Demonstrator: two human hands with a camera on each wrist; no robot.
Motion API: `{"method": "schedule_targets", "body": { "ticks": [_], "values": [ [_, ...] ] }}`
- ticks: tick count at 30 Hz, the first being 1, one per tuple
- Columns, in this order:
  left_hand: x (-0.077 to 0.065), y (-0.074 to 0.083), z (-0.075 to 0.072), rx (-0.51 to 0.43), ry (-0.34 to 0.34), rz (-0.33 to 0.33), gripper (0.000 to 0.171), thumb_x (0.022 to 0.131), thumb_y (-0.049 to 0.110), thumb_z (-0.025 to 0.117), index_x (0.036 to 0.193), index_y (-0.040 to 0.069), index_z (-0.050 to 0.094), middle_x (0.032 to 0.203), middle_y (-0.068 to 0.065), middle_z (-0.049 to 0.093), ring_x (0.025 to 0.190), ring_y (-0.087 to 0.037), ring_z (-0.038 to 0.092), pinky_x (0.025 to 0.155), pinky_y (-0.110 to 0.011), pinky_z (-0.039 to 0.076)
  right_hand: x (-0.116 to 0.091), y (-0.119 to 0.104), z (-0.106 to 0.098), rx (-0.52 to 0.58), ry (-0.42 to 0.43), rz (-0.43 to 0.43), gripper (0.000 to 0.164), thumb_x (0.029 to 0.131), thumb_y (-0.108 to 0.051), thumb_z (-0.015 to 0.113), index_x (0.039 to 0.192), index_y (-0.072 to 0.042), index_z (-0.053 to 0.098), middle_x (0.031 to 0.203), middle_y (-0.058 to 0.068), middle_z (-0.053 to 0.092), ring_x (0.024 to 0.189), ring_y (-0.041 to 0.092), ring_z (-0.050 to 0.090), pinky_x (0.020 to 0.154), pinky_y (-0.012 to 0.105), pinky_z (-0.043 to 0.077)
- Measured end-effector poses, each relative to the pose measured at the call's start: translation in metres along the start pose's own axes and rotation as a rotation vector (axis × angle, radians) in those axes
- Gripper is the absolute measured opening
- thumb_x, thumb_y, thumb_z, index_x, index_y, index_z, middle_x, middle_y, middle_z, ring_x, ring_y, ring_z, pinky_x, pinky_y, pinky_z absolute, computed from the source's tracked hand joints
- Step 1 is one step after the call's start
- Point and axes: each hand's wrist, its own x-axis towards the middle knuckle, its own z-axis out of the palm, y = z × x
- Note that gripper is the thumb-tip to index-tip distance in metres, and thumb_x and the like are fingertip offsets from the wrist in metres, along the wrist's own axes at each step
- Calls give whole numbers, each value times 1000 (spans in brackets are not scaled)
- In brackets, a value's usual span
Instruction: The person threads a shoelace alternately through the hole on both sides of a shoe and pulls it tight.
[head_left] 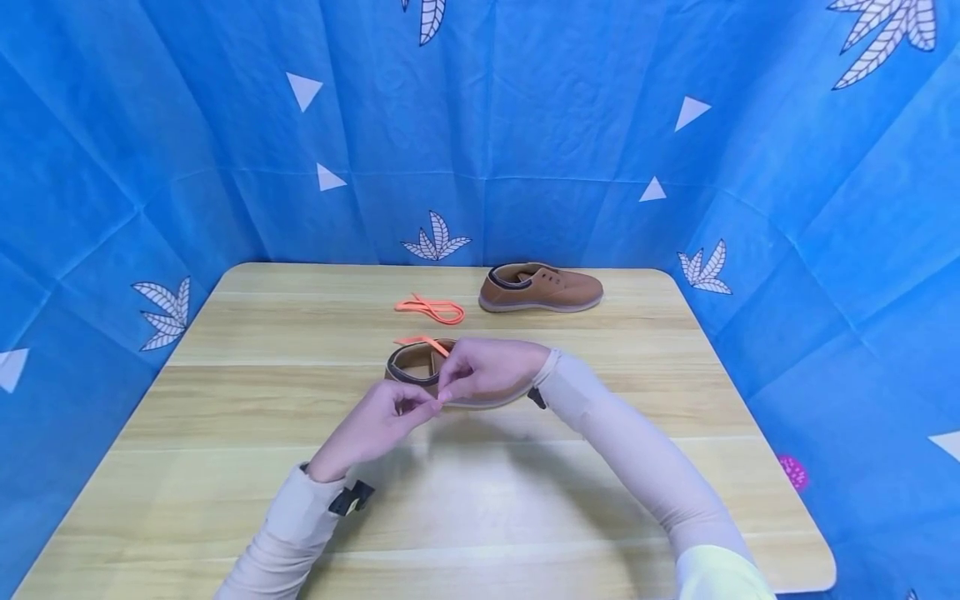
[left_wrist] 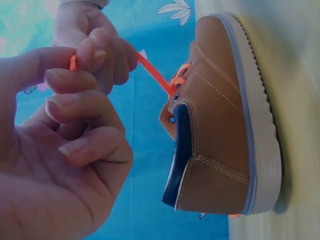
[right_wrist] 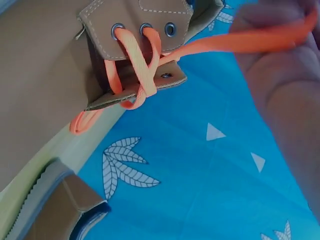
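Note:
A brown shoe (head_left: 414,363) stands upright on the table, its toe to the right and partly covered by my right hand (head_left: 489,368). An orange shoelace (right_wrist: 220,45) crosses between its eyelets, passing through two on one flap; the third eyelet (right_wrist: 170,29) there is bare. From the shoe's opening, the lace runs taut to my right hand, which grips it. My left hand (head_left: 384,423) meets the right fingertips in front of the shoe. Between its thumb and index finger it pinches a small orange lace end (left_wrist: 73,63). Another stretch of lace (head_left: 422,340) rises over the shoe's collar.
A second brown shoe (head_left: 542,287), without a visible lace, stands at the table's back edge. Left of it lies a looped orange shoelace (head_left: 433,309). Blue patterned cloth (head_left: 570,108) hangs behind and beside the wooden table (head_left: 225,400).

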Motion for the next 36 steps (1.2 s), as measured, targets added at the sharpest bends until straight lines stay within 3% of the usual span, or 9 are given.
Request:
{"method": "schedule_targets", "body": {
  "ticks": [4,7,12,17,20,25,30,36],
  "values": [
    [3,-1,-4,5,25,-7,20,99,34,70,102,17,79,84,3,69,72,-13,55,62,-24,46,-2,1,-6,-11,72,29,14,102,-23,67,96,-24,80,67,3,57,60,8,47,60,23,42],
    [9,-3,-6,47,89,-19,25,95,36,75,107,14,76,77,2,63,68,-15,54,60,-25,44,-4,4,-16,-16,172,40,13,100,-19,68,98,-14,80,71,1,63,62,14,52,61,23,45],
    [30,-3,-2,271,183,-24,27,95,33,76,112,12,73,67,2,53,57,-14,48,53,-27,37,-6,15,-35,-47,296,98,15,98,-13,69,103,-3,80,97,14,78,79,16,67,77,22,56],
    [57,-6,9,444,188,21,13,97,24,72,99,12,74,79,-1,60,67,-14,53,58,-28,42,-4,30,-38,-101,309,178,13,100,-9,66,103,-5,78,96,11,75,76,13,60,72,23,52],
    [63,-11,13,447,173,7,7,95,18,74,97,11,75,86,-3,62,73,-16,55,63,-28,45,1,36,-34,-181,298,200,13,101,-8,63,98,-6,76,92,7,72,77,12,59,75,23,51],
    [60,-20,15,365,191,14,7,93,10,75,99,11,75,83,-3,61,73,-16,53,63,-29,44,6,38,-27,-278,288,228,15,101,-2,59,94,-6,73,91,4,69,79,13,59,79,24,52],
    [59,-24,17,343,216,70,10,92,10,76,100,13,74,83,0,62,73,-13,53,66,-28,43,8,37,-24,-301,286,263,20,99,3,57,92,-8,72,92,3,67,81,14,58,80,26,51],
    [58,-27,18,347,220,96,11,92,9,75,102,14,74,84,1,62,74,-13,54,67,-28,45,8,42,-23,-273,239,236,19,100,3,57,91,-9,69,91,2,63,84,15,57,81,26,48]
  ]
}}
